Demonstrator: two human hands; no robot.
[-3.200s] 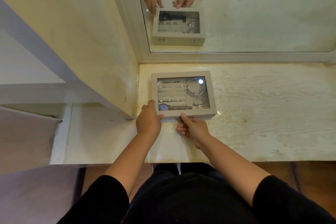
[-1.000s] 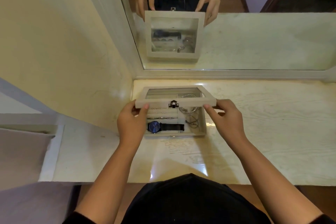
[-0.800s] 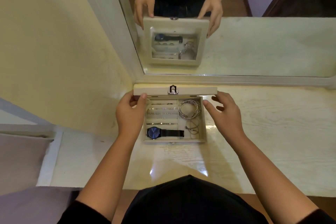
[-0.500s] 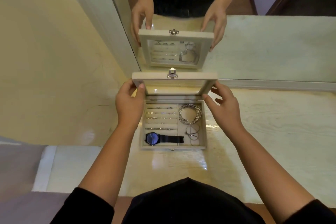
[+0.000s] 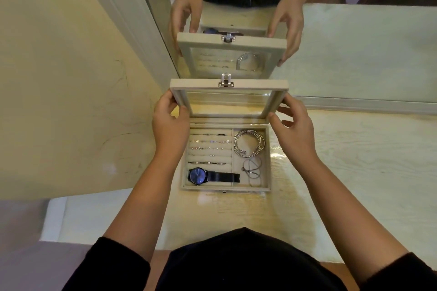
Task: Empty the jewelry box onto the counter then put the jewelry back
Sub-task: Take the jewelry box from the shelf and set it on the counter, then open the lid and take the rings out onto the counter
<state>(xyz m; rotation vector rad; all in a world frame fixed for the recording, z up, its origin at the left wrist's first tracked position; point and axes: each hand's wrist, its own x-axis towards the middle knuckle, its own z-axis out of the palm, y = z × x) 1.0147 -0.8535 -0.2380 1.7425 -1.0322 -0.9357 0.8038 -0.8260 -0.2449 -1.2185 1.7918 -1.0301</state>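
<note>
Now that the lid (image 5: 229,83) stands swung up on its far hinge, where a few seconds ago it lay flat and latched, the jewelry box (image 5: 224,188) is open and its contents can be reached. The box sits on the pale counter (image 5: 354,160), close to the left wall and just near of the mirror (image 5: 354,49), which reflects the raised lid and both hands. The lid's metal clasp (image 5: 225,81) now points upward at the top edge.

The left hand (image 5: 169,123) grips the lid's left side, thumb on the near face and fingers curled round the edge. The right hand (image 5: 293,125) pinches the lid's right side between thumb and forefinger, its other fingers loosely spread and off the frame. Neither hand has any jewelry in it.

Inside, nothing has been taken out yet. Rows of rings (image 5: 209,149) fill the slotted far-left section, and a blue-faced watch (image 5: 201,176) lies along the near-left edge. A stack of silver bangles (image 5: 248,143) sits in the far-right compartment, with a thin chain (image 5: 253,171) just near of them.

Judging by this, the opening step is nearly finished and the emptying has not begun. The lid probably needs to rest back on its own before either hand can let go and start lifting pieces onto the counter.
</note>
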